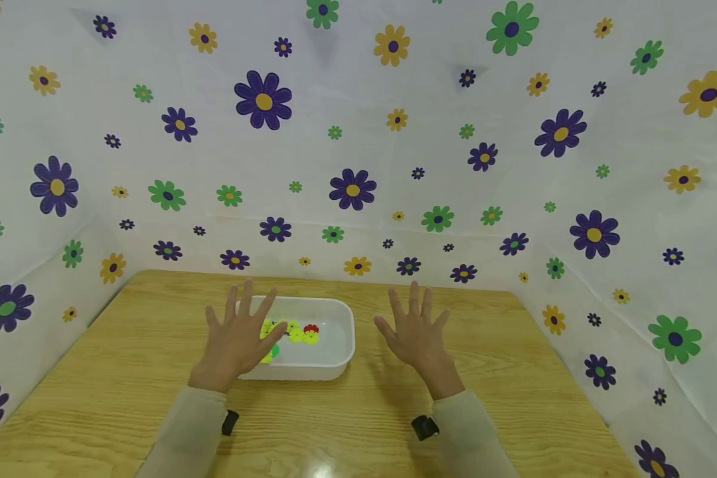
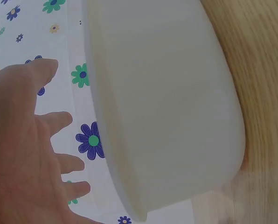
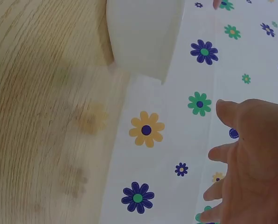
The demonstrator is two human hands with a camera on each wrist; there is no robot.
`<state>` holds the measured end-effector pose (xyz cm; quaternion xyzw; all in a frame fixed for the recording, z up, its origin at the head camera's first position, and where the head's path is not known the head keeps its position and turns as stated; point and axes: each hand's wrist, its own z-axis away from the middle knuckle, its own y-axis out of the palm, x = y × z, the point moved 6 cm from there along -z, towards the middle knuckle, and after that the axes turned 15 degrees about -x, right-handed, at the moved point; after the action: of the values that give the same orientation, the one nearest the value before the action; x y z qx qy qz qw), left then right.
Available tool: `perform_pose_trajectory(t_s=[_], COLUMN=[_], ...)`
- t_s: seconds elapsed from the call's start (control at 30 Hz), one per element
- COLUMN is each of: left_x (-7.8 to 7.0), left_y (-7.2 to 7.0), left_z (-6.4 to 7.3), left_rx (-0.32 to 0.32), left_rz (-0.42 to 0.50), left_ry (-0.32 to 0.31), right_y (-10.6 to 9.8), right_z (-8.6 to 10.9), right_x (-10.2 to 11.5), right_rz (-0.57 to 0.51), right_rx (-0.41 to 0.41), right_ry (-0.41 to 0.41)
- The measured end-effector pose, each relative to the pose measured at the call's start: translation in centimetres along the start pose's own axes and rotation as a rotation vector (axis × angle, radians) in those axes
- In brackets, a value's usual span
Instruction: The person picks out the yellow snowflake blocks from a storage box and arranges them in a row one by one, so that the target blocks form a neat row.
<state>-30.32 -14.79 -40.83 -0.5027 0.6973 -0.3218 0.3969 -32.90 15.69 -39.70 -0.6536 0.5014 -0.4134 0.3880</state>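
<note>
Left hand (image 1: 233,345): spread, holding nothing, covering the left end of the tray (image 1: 311,373) in the head view.
Tray: white, smooth, oblong, round-cornered; on the worktop (image 1: 514,352), left of centre.
Notched discs (image 1: 295,336): inside the tray, mostly yellow, with some red and green; partly hidden.
Right hand (image 1: 418,338): spread, holding nothing, right of the tray and apart from it.
Worktop: light wood, visibly grained.
Walls (image 1: 370,93): white, lightly creased, printed with purple, green and yellow flowers.
</note>
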Motion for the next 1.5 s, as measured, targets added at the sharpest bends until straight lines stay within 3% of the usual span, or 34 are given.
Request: perform_pose_trajectory(t_s=[0.13, 0.33, 0.43, 0.53, 0.7, 0.87, 1.1, 1.5], left_x=[1.3, 4.4, 5.9, 7.4, 8.8, 9.2, 8.9, 9.5], left_y=[-0.1, -0.4, -0.1, 0.3, 0.7, 0.7, 1.2, 1.6], left_z=[0.0, 0.0, 0.1, 0.5, 1.2, 1.4, 1.7, 2.3], left_rx=[-0.01, -0.02, 0.027, 0.089, 0.161, 0.192, 0.245, 0.316], left_rz=[0.061, 0.185, 0.279, 0.37, 0.463, 0.546, 0.689, 0.78], left_ry=[-0.01, -0.043, -0.107, -0.206, -0.326, -0.361, -0.338, -0.288], right_y=[-0.3, -0.8, 0.0, 0.9, 2.5, 3.6, 4.8, 7.5], right_z=[-0.2, -1.0, -1.3, -1.4, -1.5, -2.0, -3.0, -3.9], right_x=[0.6, 2.3, 3.3, 4.5, 6.3, 7.4, 8.8, 11.2], right_rz=[-0.121, -0.463, -0.604, -0.666, -0.708, -0.697, -0.663, -0.565], right_rx=[-0.035, -0.149, -0.119, -0.064, 0.018, 0.061, 0.111, 0.205], right_ry=[-0.027, -0.074, -0.063, -0.064, -0.061, -0.058, -0.092, -0.136])
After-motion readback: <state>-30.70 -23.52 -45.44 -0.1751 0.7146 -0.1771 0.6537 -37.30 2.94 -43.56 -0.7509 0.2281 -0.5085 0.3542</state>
